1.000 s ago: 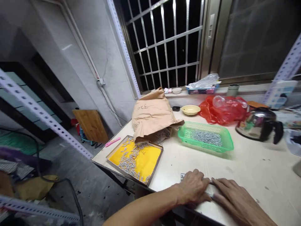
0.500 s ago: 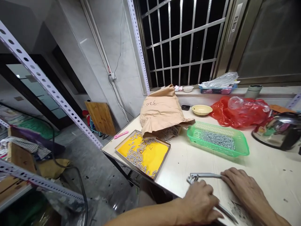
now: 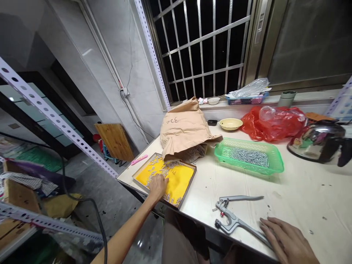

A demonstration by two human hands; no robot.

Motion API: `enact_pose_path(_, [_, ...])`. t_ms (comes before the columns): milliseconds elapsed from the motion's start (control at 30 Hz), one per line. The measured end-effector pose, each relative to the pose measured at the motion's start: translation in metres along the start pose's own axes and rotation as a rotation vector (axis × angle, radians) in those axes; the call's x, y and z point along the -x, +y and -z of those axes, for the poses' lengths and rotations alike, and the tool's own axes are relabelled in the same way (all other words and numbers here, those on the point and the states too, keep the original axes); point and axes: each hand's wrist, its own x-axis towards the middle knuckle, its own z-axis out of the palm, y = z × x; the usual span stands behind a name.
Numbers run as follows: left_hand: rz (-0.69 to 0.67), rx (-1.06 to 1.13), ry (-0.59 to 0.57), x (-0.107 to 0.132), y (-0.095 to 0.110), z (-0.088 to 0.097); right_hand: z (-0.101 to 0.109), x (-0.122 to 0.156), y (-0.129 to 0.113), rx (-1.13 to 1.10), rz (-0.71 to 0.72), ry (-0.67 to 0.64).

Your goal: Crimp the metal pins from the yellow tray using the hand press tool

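Observation:
My left hand (image 3: pixel 157 186) reaches into a shallow tray (image 3: pixel 184 194) with a yellow bottom. Its fingers bend down together among small silvery metal pieces (image 3: pixel 172 167); the fingertips are hidden, so what they hold cannot be made out. Grey spring-loaded hand pliers (image 3: pixel 234 222) lie on the table with their handles spread apart. My right hand (image 3: pixel 288 238) rests flat beside the end of the lower handle, fingers stretched out. Whether it touches that handle I cannot tell. A green plastic basket (image 3: pixel 277 167) behind the pliers contains many similar small metal pieces.
A brown paper bag (image 3: pixel 184 126) leans over the tray's back edge. A pink cutter (image 3: pixel 139 160) lies left of it. Behind the basket are a yellow dish (image 3: pixel 230 124) and a red plastic bag (image 3: pixel 271 124). A shiny kettle (image 3: pixel 316 141) stands at the right.
My left hand has let go of the pliers and moved left into the tray. The pliers now lie on the table. My right hand has moved off the upper handle, toward me.

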Motion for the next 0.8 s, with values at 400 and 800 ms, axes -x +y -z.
enact_pose_path(400, [-0.037,0.001,-0.082,-0.004,-0.004,-0.004,0.007,-0.013,-0.017,-0.148,-0.278,0.026])
enact_pose_path(800, [-0.079,0.100,-0.067,-0.004,-0.004,-0.005,0.020,-0.023,-0.026,-0.137,-0.314,0.074])
